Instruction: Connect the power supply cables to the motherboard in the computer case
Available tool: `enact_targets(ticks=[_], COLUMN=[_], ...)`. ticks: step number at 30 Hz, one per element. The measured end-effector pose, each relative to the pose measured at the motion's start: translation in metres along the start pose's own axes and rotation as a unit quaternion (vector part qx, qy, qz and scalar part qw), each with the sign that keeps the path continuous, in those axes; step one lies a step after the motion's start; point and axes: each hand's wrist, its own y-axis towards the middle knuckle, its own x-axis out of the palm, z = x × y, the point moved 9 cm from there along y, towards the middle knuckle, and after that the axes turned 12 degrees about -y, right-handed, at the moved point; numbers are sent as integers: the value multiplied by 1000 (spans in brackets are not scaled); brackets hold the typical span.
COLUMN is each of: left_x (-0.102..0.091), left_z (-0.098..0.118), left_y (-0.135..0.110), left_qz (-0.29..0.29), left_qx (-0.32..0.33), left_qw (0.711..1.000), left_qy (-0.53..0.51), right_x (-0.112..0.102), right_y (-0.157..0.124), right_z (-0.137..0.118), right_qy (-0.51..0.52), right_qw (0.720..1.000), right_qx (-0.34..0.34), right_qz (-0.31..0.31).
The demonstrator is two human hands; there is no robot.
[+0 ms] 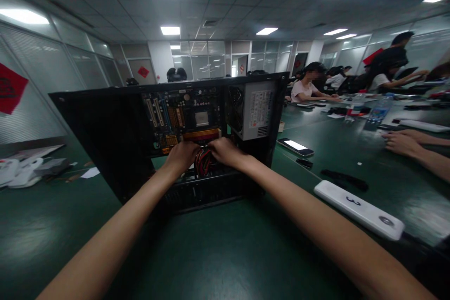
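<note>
An open black computer case [105,91] stands on the table in front of me. Inside it are a motherboard [183,112] and, at the upper right, a power supply [258,112] with its fan facing left. Both of my hands reach into the case below the motherboard's memory slots [206,136]. My left hand [184,154] is closed at the left of a bundle of coloured cables [203,161]. From the right, my right hand [225,150] is closed at the same bundle. The fingertips of both are hidden, so what they grip does not show.
Right of the case lie a phone [296,146], a black strap [344,179] and a white numbered bar [358,210]. Another person's hands [404,143] rest at the right, near bottles [381,108]. White items and a grey box [52,167] lie at the left.
</note>
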Motion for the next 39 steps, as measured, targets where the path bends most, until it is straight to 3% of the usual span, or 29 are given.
enact_targets(ticks=[15, 39], left_x=[2, 4], left_z=[4, -1], left_y=[1, 4], left_qz=[-9, -5], left_qx=[6, -1], left_qw=[1000, 1000], left_qy=[23, 18], right_x=[-7, -3], right_y=[-1, 3], right_z=[2, 4], right_qy=[-42, -42], right_qw=[998, 998], right_qx=[38, 40], right_qz=[-30, -16])
